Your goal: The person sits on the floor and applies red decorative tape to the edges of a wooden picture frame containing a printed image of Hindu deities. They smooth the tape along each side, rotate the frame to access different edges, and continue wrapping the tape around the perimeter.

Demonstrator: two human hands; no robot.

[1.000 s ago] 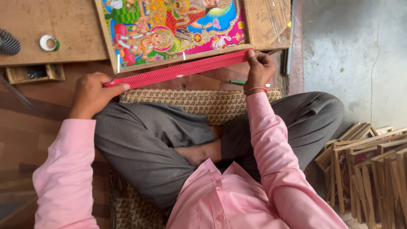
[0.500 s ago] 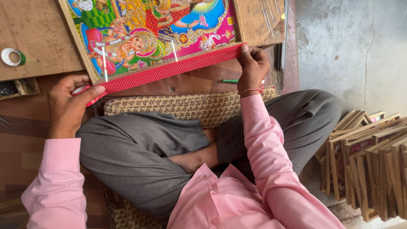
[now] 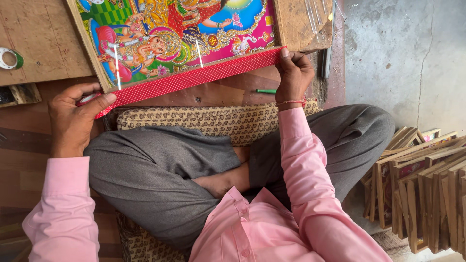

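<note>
- The framed religious picture (image 3: pixel 179 39) lies on the wooden work board (image 3: pixel 34 53) at 12 o'clock from the seated person; pressing the strip flush along its lower edge would likely seat it cleanly.
- The red dotted tape strip (image 3: pixel 194 77) is stretched taut along that edge, running from 9 o'clock to 1 o'clock.
- The left hand (image 3: pixel 75 119) pinches the strip's 9 o'clock end under the thumb.
- The right hand (image 3: pixel 293 75) grips its 1 o'clock end; keeping an even pull should avoid wrinkles.
</note>
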